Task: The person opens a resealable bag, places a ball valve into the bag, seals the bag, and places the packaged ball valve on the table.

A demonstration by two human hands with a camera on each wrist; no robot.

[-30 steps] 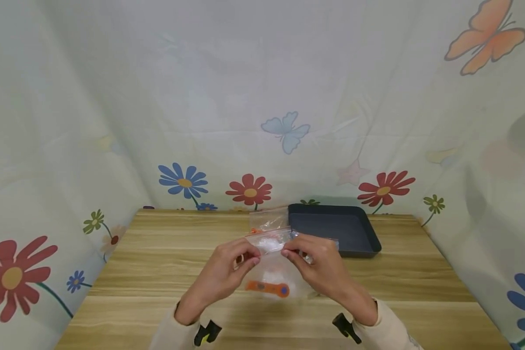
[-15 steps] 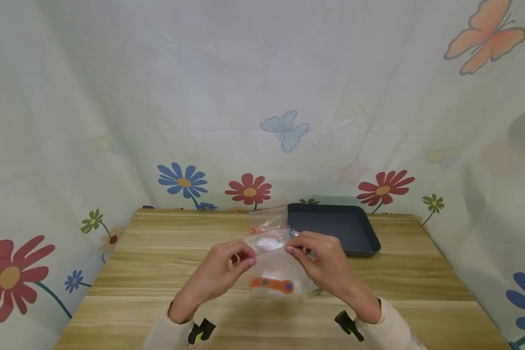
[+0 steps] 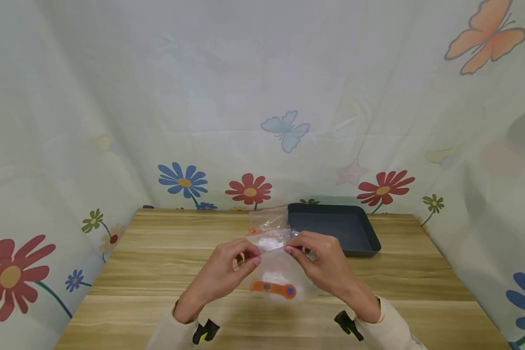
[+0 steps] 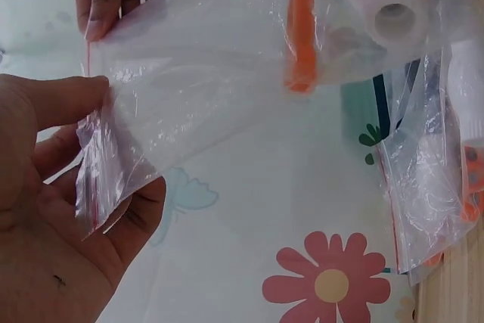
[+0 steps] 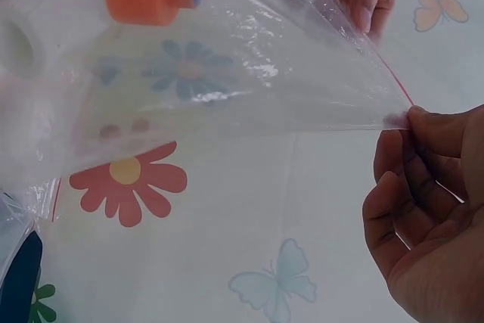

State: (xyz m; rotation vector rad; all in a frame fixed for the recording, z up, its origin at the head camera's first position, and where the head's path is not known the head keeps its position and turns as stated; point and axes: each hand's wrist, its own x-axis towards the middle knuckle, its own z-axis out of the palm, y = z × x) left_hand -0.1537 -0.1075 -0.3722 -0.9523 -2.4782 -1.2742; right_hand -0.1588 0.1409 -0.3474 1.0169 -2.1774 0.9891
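Note:
Between both hands a clear zip bag point(image 3: 280, 265) with a red line along its mouth is stretched above the table. My left hand point(image 3: 223, 270) pinches one end of the mouth; in the left wrist view, that corner bunches in folds around the fingers. At the opposite corner, my right hand point(image 3: 328, 270) pinches the edge between thumb and forefinger. Low in the bag lies a long orange piece point(image 3: 273, 288) with a blue round end. A white cylinder with a hole in its end point(image 4: 397, 20) shows beside it in the left wrist view.
Behind the hands, more clear zip bags point(image 3: 269, 218) with orange and white contents lie on the wooden table point(image 3: 179, 243). A dark shallow tray point(image 3: 337, 226) stands at the back right. A cloth with flowers and butterflies point(image 3: 201, 97) surrounds the table.
The right hand has shifted slightly right. The left hand went a little left, then back. The orange piece in the bag has swung slightly right.

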